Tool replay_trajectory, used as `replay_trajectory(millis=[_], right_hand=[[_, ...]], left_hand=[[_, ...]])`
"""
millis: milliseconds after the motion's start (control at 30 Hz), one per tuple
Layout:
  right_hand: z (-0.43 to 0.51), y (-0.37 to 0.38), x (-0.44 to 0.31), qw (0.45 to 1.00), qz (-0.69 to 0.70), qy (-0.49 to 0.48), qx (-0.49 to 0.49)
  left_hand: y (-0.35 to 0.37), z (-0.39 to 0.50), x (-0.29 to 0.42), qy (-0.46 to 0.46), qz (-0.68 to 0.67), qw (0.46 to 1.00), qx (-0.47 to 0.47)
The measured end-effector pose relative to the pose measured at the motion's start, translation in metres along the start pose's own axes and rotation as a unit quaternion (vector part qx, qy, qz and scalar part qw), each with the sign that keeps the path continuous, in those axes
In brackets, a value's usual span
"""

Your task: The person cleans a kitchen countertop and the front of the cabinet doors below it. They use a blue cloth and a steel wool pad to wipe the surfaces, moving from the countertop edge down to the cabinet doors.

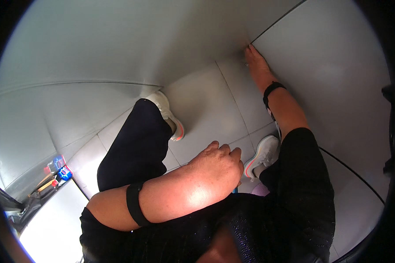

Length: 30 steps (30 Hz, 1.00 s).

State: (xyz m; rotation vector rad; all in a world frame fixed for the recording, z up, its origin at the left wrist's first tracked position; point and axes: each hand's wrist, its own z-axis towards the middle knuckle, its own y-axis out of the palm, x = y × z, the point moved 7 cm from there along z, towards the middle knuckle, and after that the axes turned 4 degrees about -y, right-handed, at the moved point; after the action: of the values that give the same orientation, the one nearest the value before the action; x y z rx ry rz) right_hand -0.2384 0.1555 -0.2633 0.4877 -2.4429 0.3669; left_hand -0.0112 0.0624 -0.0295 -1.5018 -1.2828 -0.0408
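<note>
My left hand point(220, 164) is curled in front of my black top, its knuckles towards the camera. A small bit of something blue point(235, 190) shows just below it; whether my fingers hold it is hidden. My right arm reaches forward, and my right hand point(256, 60) lies along the edge of a smooth grey panel point(326, 72), its fingertips at the end of a dark seam. What those fingers touch or grip is not plain. A second large grey surface point(102, 39) spans the front and left.
Grey floor tiles point(207, 102) lie between the panels, with my white shoes point(163, 105) apart on them. At lower left stands a bright white surface point(56, 227), beside a blue and red package point(65, 172) and dark plastic. A pinkish-purple thing point(260, 190) shows near my waist.
</note>
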Motion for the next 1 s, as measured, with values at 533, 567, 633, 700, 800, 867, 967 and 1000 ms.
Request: replay_trajectory(millis=[533,567,633,700,800,867,967,1000], right_hand=[[-0.148,0.076,-0.179,0.992,0.073,-0.100,-0.023],[-0.167,0.073,-0.171,0.994,0.073,-0.084,0.000],[-0.206,0.069,-0.148,0.995,0.072,-0.069,0.020],[-0.232,0.056,-0.105,0.995,0.103,0.018,0.009],[-0.284,0.032,-0.024,0.982,0.111,0.143,0.048],[-0.322,0.015,0.037,0.963,0.101,0.235,0.087],[-0.381,-0.007,0.110,0.905,0.118,0.379,0.154],[-0.394,-0.015,0.126,0.877,0.108,0.428,0.192]], left_hand=[[0.006,0.021,0.007,0.004,0.027,0.999,0.018],[0.007,0.022,0.008,0.002,0.031,0.999,0.015],[0.012,0.029,0.008,-0.012,0.051,0.998,-0.016],[0.011,0.032,0.009,-0.006,0.062,0.998,-0.003],[0.009,0.034,0.007,-0.004,0.075,0.997,-0.004],[0.006,0.031,0.008,-0.012,0.065,0.998,0.001],[0.004,0.013,0.025,-0.010,0.095,0.995,0.025],[0.003,0.007,0.035,0.005,0.103,0.994,0.028]])
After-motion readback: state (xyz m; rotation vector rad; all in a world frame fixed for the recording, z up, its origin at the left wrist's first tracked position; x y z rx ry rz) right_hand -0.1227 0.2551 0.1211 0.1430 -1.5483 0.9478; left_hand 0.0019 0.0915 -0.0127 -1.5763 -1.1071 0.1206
